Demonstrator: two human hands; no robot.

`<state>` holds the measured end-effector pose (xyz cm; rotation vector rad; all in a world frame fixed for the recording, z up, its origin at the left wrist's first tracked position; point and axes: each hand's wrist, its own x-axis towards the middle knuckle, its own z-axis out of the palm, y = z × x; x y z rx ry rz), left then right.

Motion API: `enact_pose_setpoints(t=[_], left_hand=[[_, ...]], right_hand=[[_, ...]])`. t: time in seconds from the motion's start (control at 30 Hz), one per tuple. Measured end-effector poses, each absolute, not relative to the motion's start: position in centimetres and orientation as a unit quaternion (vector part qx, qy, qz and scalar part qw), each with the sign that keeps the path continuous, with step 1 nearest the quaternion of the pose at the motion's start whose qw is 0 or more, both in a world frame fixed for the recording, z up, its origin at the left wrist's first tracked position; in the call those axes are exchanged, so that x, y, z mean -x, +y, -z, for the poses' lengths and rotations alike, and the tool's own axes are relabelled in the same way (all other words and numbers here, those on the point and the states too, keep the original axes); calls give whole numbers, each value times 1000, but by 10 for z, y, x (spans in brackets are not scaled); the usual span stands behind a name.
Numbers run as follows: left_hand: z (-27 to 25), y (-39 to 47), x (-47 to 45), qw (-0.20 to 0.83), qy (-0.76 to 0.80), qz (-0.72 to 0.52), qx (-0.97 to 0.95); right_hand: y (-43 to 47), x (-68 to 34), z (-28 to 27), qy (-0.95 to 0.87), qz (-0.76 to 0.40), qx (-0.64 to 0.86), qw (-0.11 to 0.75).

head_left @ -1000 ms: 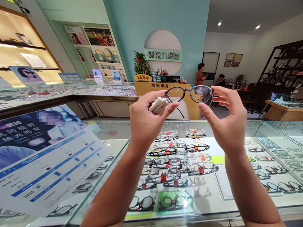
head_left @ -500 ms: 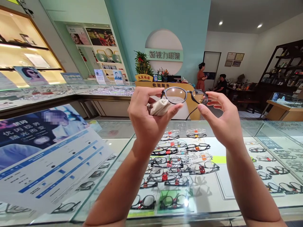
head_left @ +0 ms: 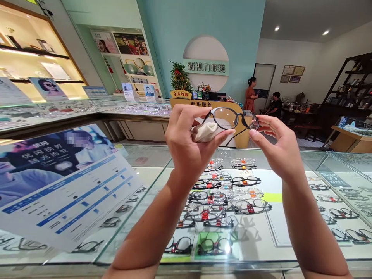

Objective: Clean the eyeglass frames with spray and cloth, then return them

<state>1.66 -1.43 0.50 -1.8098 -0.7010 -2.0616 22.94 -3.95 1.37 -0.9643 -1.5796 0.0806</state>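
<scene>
A pair of dark-framed eyeglasses (head_left: 240,114) is held up in front of me above the glass display case. My left hand (head_left: 188,135) grips the left side of the frame between fingers and thumb. Bunched in that same hand is a pale cleaning cloth (head_left: 205,131), just under the left lens. My right hand (head_left: 276,145) pinches the right edge of the frame with thumb and fingertips. One temple arm hangs down behind the lenses. Part of the left rim's outer end is hidden by my left fingers.
Below my arms, a glass display case (head_left: 252,248) holds rows of eyeglasses (head_left: 221,197) with red tags. A printed leaflet (head_left: 72,186) stands at the left. Further back are a reception counter (head_left: 235,131), a standing person (head_left: 250,95) and a seated person (head_left: 273,104).
The view has shifted slightly, so the background sits a bit further right. Both hands still hold the eyeglasses, which are turned slightly, with the hanging temple arm at a different angle.
</scene>
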Motion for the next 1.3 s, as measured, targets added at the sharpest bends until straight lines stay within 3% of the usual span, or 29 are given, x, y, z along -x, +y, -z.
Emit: enact_pose_setpoints(t=[0.47,0.67,0.87,1.3], left_hand=[[-5,-9,-13,109,-252,716,642],[-2,3,-10,-2,-274,703,656],[1,10,-15,-33,-256,708,657],[6,20,-22,-40,-239,724,646]], right_hand=[[-40,-229,-14,-673,-12,408,617],[-44,-220,-14,-647,112,372,656],[-47,-216,-11,-652,205,373,628],[-46,-213,-7,-674,183,370,613]])
